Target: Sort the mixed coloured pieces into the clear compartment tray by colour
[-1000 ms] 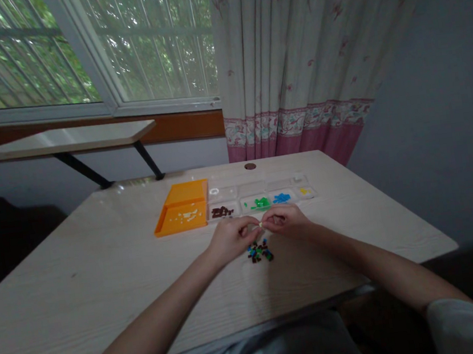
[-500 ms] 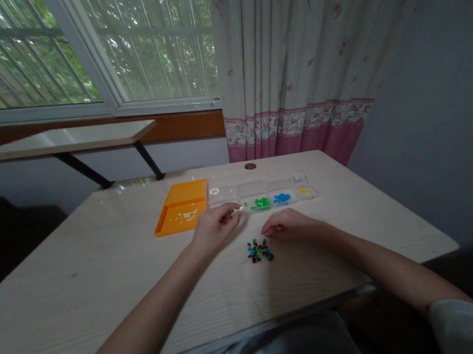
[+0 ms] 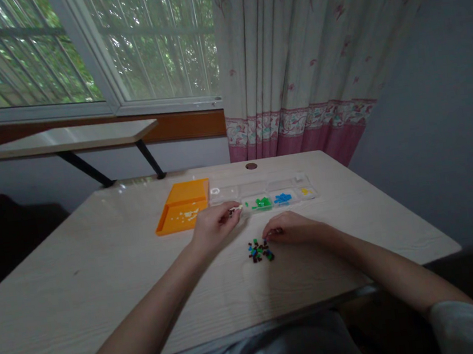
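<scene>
My left hand (image 3: 214,224) is closed in a pinch at the near left of a clear divided box (image 3: 249,188). A small white piece (image 3: 237,207) shows at its fingertips. Close to the far right of a pile of small mixed pieces (image 3: 257,251), black, green and blue, my right hand (image 3: 292,227) has its fingers pressed together. What they hold, if anything, is too small to make out. In the box, separate compartments bear green pieces (image 3: 262,203), blue pieces (image 3: 282,199) and a few yellow pieces (image 3: 306,191). My left fingers partly cover the box's left end.
An open orange case (image 3: 162,223) lies left of the clear box, with scattered white pieces (image 3: 188,214) inside. A raised shelf (image 3: 68,139) on black legs stands at the table's back left. The table (image 3: 342,267) ends near my lap.
My right hand has lowered slightly, its fingertips now closer to the pile's far right edge. The left hand stays by the box, with the white piece at its fingertips.
</scene>
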{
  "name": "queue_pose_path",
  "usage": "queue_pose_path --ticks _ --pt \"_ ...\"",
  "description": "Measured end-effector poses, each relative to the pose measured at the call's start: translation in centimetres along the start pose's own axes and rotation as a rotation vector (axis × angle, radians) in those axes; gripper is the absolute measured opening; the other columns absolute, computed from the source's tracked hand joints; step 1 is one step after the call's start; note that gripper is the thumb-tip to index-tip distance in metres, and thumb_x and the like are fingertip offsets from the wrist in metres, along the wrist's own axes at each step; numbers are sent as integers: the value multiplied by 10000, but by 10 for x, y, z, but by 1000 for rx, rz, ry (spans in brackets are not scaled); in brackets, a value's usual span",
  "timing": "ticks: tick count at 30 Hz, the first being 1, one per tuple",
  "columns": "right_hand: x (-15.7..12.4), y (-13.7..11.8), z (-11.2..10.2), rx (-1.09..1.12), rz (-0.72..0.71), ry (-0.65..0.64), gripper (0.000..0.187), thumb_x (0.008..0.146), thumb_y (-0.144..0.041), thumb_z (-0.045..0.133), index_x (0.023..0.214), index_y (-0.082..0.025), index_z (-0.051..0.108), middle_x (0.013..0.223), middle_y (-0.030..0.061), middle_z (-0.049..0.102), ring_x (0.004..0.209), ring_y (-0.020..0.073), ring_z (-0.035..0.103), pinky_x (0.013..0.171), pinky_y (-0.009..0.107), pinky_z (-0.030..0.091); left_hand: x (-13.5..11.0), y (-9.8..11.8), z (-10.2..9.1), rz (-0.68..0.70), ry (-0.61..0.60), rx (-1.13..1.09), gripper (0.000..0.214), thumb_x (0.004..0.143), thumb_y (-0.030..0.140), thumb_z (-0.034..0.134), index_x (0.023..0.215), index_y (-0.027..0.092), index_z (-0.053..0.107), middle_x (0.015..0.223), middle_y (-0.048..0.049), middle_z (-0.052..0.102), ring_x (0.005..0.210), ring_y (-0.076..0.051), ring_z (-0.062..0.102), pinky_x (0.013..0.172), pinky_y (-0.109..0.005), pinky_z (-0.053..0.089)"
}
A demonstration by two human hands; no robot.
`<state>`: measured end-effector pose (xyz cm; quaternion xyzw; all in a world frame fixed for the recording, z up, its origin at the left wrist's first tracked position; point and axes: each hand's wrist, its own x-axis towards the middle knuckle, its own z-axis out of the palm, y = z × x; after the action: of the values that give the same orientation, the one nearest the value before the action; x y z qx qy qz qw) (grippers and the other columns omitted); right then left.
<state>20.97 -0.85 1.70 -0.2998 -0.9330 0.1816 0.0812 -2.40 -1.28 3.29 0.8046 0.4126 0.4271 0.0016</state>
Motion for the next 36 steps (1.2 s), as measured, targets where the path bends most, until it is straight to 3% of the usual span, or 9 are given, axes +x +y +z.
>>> queue_pose_path --ticks 6,9,13,16,20,24,27,31,36 --pt "1 2 3 30 -30 19 197 778 -179 501 920 -186 637 875 33 647 768 129 579 698 215 418 10 -17 -18 12 -132 129 287 814 374 450 906 171 630 523 23 556 457 -71 464 486 -166 325" --pt "1 3 5 41 -49 42 188 773 -155 495 904 -179 628 868 33 638 770 126 571 698 212 416 18 -49 -42 -145 -199 331 354 807 438 415 956 182 609 555 10 568 493 -100 493 493 -183 321" --pt "0 4 4 49 -56 46 177 787 -159 484 903 -175 617 871 34 630 777 127 565 700 216 415 19 -99 -64 -352 -472 634 377 784 452 396 987 212 604 704 -56 636 627 -186 568 540 -230 347" --pt "-1 4 4 53 -59 55 167 807 -175 471 897 -177 611 871 34 627 772 125 560 697 218 414 14 -122 -65 -443 -630 686 384 772 436 391 998 210 603 853 -106 651 740 -244 592 565 -263 369" --pt "-1 4 4 46 -45 63 163 804 -168 470 896 -181 604 870 32 622 774 127 556 699 221 411 8 -129 -59 -477 -662 679 407 768 438 384 1028 203 591 927 -118 648 811 -267 596 588 -273 390" --pt "-1 5 6 72 -26 83 150 800 -172 480 887 -180 601 854 31 619 762 125 548 697 227 410 9 -125 -58 -470 -625 692 392 777 395 372 1051 212 584 947 -112 648 812 -258 600 583 -263 389" --pt "1 5 8 116 -6 151 121 806 -213 501 864 -177 601 817 26 609 728 119 533 672 223 410 14 -111 -58 -387 -551 668 364 778 367 386 1026 207 598 873 -92 659 766 -232 601 567 -246 372" --pt "5 3 11 175 44 350 121 784 -282 559 810 -177 614 743 14 576 654 104 504 616 210 396 17 -64 -41 -208 -467 428 325 803 345 386 988 200 610 716 -37 648 625 -160 572 542 -219 344" --pt "9 -4 15 244 53 562 122 773 -288 576 781 -173 617 647 -9 517 611 95 473 569 197 369 5 3 0 0 -491 48 239 794 309 448 878 210 648 632 4 619 530 -93 510 512 -181 316"
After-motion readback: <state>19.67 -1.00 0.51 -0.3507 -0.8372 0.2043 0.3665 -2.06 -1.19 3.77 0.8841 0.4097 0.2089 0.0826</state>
